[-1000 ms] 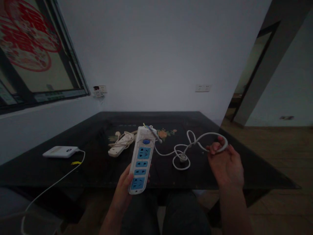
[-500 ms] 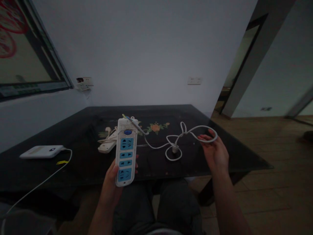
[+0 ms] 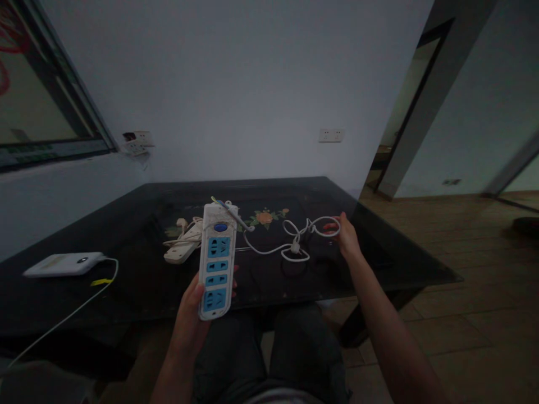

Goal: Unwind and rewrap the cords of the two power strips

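A white power strip [image 3: 227,247] with blue sockets and a blue switch is upright in my left hand [image 3: 191,303], whose fingers wrap round its lower half. Its white cord [image 3: 269,253] leaves the top end and trails right over the table, knotted into loops. The white plug [image 3: 295,247] sits among those loops. At the right, my right hand [image 3: 347,235] grips the outermost loop of the cord, low over the tabletop; some fingers show through the loop.
Behind the strip, a second white power strip [image 3: 181,253] lies with its cord wound round it. A white power bank [image 3: 63,264] with a cable lies at the left of the black glass table [image 3: 138,219]. Wall sockets [image 3: 331,135] are on the wall behind.
My right hand has moved left and a little away from me, bringing the cord loop inward and lower. My left hand holds the power strip in about the same place. The view has shifted slightly.
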Available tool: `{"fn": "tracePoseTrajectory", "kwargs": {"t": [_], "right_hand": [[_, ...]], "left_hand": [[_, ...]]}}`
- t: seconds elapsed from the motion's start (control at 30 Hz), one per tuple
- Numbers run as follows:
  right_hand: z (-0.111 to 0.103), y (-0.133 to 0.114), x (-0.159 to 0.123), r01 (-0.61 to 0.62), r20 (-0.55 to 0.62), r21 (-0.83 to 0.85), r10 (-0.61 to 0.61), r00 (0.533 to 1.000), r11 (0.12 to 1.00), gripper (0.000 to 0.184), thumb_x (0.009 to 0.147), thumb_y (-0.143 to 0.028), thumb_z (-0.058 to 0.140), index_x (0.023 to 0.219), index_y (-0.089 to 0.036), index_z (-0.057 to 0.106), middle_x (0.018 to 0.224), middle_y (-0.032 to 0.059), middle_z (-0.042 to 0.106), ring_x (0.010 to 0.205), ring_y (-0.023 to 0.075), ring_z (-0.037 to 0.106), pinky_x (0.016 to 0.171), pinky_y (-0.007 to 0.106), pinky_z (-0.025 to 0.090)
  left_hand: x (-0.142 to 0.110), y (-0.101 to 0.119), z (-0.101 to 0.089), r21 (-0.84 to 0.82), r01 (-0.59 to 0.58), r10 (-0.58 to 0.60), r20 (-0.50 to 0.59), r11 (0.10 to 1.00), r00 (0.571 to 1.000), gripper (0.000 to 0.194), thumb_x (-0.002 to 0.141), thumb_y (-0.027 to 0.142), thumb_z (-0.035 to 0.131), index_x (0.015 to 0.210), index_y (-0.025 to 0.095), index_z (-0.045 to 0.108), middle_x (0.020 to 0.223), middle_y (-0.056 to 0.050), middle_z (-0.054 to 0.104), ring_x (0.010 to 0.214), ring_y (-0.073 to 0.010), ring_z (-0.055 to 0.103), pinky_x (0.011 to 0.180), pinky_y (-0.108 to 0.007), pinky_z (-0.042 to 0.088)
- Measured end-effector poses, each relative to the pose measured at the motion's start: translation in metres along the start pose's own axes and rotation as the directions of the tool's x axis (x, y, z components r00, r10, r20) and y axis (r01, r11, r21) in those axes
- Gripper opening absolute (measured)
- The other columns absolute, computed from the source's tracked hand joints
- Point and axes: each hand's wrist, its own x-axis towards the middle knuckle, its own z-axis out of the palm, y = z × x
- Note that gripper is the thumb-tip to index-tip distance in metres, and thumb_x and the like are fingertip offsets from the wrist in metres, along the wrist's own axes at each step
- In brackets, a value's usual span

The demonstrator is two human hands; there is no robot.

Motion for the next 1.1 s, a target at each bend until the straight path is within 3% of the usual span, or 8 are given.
{"fn": "tracePoseTrajectory", "kwargs": {"t": [0.2, 0.33, 0.5, 0.63, 0.77, 0.83, 0.93, 1.1], "right_hand": [[-0.020, 0.006, 0.009, 0.182, 0.067, -0.497, -0.172, 0.983, 0.849, 0.014, 0.073, -0.020, 0.063, 0.086, -0.017, 0.062, 0.084, 0.0074, 0.063, 0.078, 0.0216, 0.063, 0.076, 0.038, 0.050], [-0.015, -0.001, 0.005, 0.382, 0.308, -0.679, -0.230, 0.923, 0.627, 0.035, 0.067, 0.000, 0.056, 0.094, -0.018, 0.069, 0.115, 0.0131, 0.060, 0.111, 0.0274, 0.053, 0.100, 0.042, 0.038], [0.009, -0.011, 0.008, 0.597, 0.586, -0.696, -0.166, 0.793, 0.398, 0.042, 0.081, -0.004, 0.044, 0.115, -0.020, 0.063, 0.124, 0.0076, 0.060, 0.119, 0.0198, 0.050, 0.107, 0.037, 0.033], [0.029, -0.003, 0.014, 0.648, 0.661, -0.727, -0.029, 0.750, 0.227, 0.029, 0.085, -0.018, 0.055, 0.113, -0.018, 0.064, 0.121, 0.0114, 0.063, 0.118, 0.0265, 0.052, 0.109, 0.053, 0.024], [0.043, 0.007, 0.019, 0.651, 0.656, -0.755, 0.087, 0.750, 0.082, 0.020, 0.085, -0.022, 0.059, 0.103, -0.017, 0.067, 0.107, 0.0132, 0.069, 0.112, 0.0272, 0.058, 0.110, 0.056, 0.016], [0.046, 0.005, 0.022, 0.644, 0.643, -0.764, 0.128, 0.755, 0.044, 0.016, 0.087, -0.022, 0.057, 0.097, -0.018, 0.068, 0.100, 0.0120, 0.071, 0.105, 0.0252, 0.062, 0.108, 0.049, 0.025], [0.044, -0.003, 0.023, 0.611, 0.607, -0.791, 0.165, 0.778, 0.030, 0.014, 0.086, -0.027, 0.058, 0.092, -0.020, 0.068, 0.098, 0.0110, 0.071, 0.096, 0.0246, 0.065, 0.090, 0.038, 0.042], [0.034, -0.018, 0.017, 0.505, 0.511, -0.860, 0.118, 0.852, 0.077, 0.018, 0.085, -0.037, 0.058, 0.089, -0.021, 0.066, 0.095, 0.0096, 0.071, 0.089, 0.0245, 0.066, 0.071, 0.029, 0.044]], "left_hand": [[-0.003, -0.001, 0.004, -0.021, -0.019, 0.019, -0.026, 1.000, 0.999, 0.050, 0.070, 0.048, 0.071, 0.109, 0.017, 0.067, 0.105, -0.011, 0.072, 0.078, -0.0222, 0.069, 0.065, -0.030, 0.059], [-0.003, -0.003, 0.004, -0.012, -0.007, 0.007, -0.029, 1.000, 1.000, 0.051, 0.070, 0.048, 0.071, 0.110, 0.016, 0.066, 0.105, -0.012, 0.072, 0.078, -0.0235, 0.069, 0.064, -0.031, 0.059], [-0.002, -0.006, -0.001, -0.021, -0.010, 0.010, -0.014, 1.000, 1.000, 0.050, 0.071, 0.046, 0.070, 0.111, 0.016, 0.065, 0.107, -0.013, 0.072, 0.078, -0.0228, 0.069, 0.064, -0.030, 0.059], [-0.002, -0.011, -0.010, -0.015, 0.034, -0.034, 0.002, 0.999, 0.999, 0.054, 0.070, 0.048, 0.072, 0.113, 0.017, 0.064, 0.109, -0.012, 0.071, 0.080, -0.0226, 0.069, 0.066, -0.031, 0.059], [-0.003, -0.014, -0.014, -0.001, 0.036, -0.036, 0.009, 0.999, 0.999, 0.052, 0.073, 0.046, 0.070, 0.115, 0.016, 0.063, 0.112, -0.013, 0.069, 0.082, -0.0229, 0.069, 0.068, -0.031, 0.058], [-0.004, -0.014, -0.014, 0.012, 0.050, -0.050, 0.016, 0.999, 0.999, 0.055, 0.072, 0.046, 0.070, 0.117, 0.015, 0.063, 0.112, -0.014, 0.069, 0.082, -0.0238, 0.069, 0.068, -0.032, 0.058], [-0.006, -0.015, -0.012, 0.019, 0.058, -0.058, -0.011, 0.998, 0.998, 0.057, 0.072, 0.047, 0.070, 0.118, 0.014, 0.062, 0.110, -0.015, 0.070, 0.081, -0.0245, 0.070, 0.067, -0.032, 0.058], [-0.006, -0.016, -0.012, 0.031, 0.082, -0.082, 0.003, 0.996, 0.997, 0.054, 0.075, 0.046, 0.069, 0.117, 0.015, 0.062, 0.112, -0.014, 0.069, 0.084, -0.0245, 0.070, 0.070, -0.032, 0.057]]}}
